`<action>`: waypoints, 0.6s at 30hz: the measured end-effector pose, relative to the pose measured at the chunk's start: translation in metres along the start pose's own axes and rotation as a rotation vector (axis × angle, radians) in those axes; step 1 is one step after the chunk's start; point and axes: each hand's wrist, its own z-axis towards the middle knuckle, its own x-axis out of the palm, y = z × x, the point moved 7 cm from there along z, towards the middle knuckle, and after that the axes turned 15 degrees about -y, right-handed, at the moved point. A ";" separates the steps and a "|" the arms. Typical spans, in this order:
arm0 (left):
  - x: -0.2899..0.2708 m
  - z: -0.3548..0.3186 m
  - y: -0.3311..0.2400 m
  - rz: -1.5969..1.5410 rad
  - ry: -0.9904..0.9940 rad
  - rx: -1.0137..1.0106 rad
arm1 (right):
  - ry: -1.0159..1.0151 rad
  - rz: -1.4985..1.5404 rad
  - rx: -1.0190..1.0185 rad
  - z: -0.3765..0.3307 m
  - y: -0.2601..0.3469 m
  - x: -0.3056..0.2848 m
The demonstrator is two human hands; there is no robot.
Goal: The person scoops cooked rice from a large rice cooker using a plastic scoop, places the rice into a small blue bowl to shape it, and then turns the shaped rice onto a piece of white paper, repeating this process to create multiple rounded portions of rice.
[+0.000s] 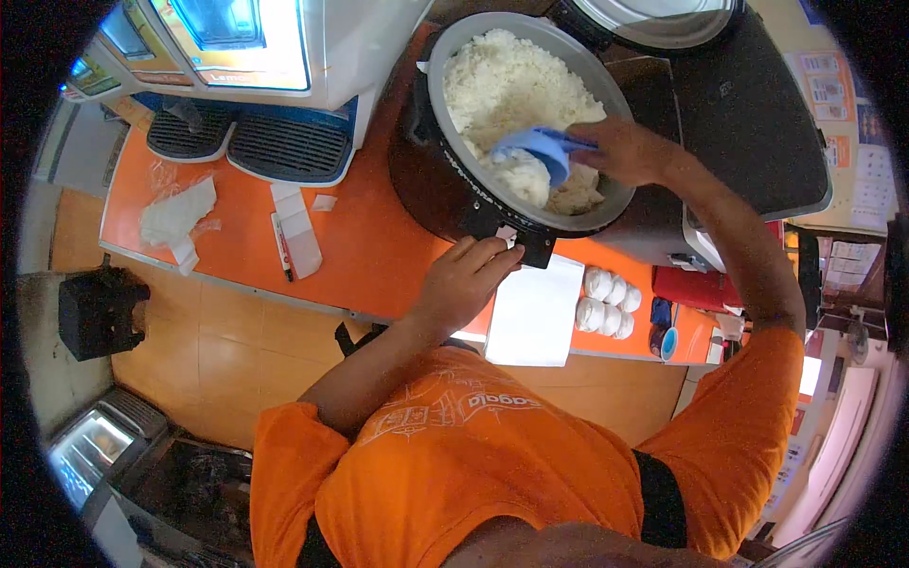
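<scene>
A large dark rice cooker (426, 170) stands on the orange counter, its grey inner pot (458, 34) full of cooked white rice (502, 71). Inside the pot, my right hand (620, 150) grips a blue rice scoop (551, 151) by its handle. A clump of rice sits against the scoop's bowl, near the front of the pot. The rice is dug down in the middle and heaped toward the back. My left hand (464, 279) is closed on the front latch (537, 248) of the cooker, its fingertips bent against it.
A white sheet (535, 312) and several white wrapped bundles (606, 303) lie in front of the cooker. To the left are a drink dispenser (294, 142), crumpled plastic (178, 222) and a marker (282, 248). The raised cooker lid (653, 19) is behind.
</scene>
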 end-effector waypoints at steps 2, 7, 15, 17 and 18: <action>0.001 0.000 0.001 -0.006 0.000 -0.001 | 0.026 0.000 -0.032 0.000 0.012 0.004; -0.002 -0.001 0.002 0.013 0.029 0.016 | 0.196 0.062 0.039 -0.005 0.028 0.005; 0.002 -0.001 0.002 0.013 0.054 0.002 | 0.146 0.075 0.002 0.014 -0.003 0.003; 0.002 0.000 0.001 0.004 0.058 0.001 | -0.053 -0.025 -0.065 0.020 -0.020 -0.005; 0.003 0.000 0.002 0.002 0.056 -0.005 | -0.053 -0.025 -0.066 0.022 -0.011 -0.010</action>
